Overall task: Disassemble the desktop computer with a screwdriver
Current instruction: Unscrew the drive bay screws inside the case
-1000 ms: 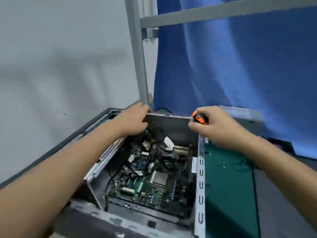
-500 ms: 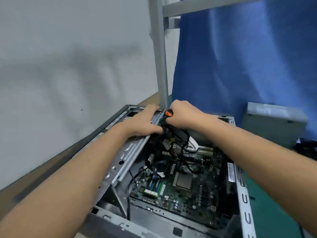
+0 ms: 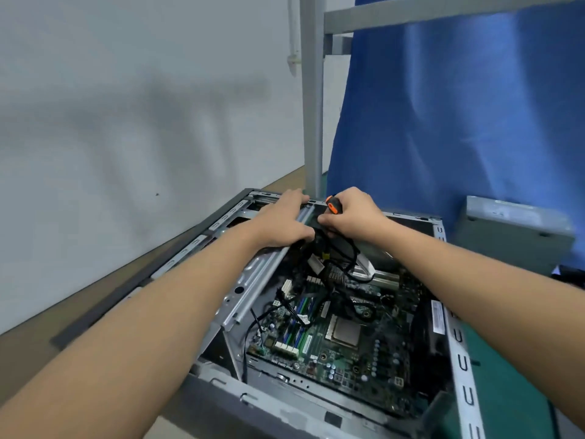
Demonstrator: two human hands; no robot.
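One desktop case (image 3: 459, 343) lies on its side, open side up, on the bench. Inside it there's one green motherboard (image 3: 345, 331), bare, with a tangle of black cables (image 3: 337, 258) at the case's far end. Two hands, both bare-armed and stretched to that far end. The left hand (image 3: 281, 221) is wrapped over a silver bar (image 3: 253, 289) on the case's left side. The right hand (image 3: 356, 217) is fisted round one screwdriver (image 3: 332, 206), its orange-black handle poking out on top. There's one grey box (image 3: 512, 229) right of the case, a green mat (image 3: 509, 394) under its right edge and a blue curtain (image 3: 459, 106) behind it.
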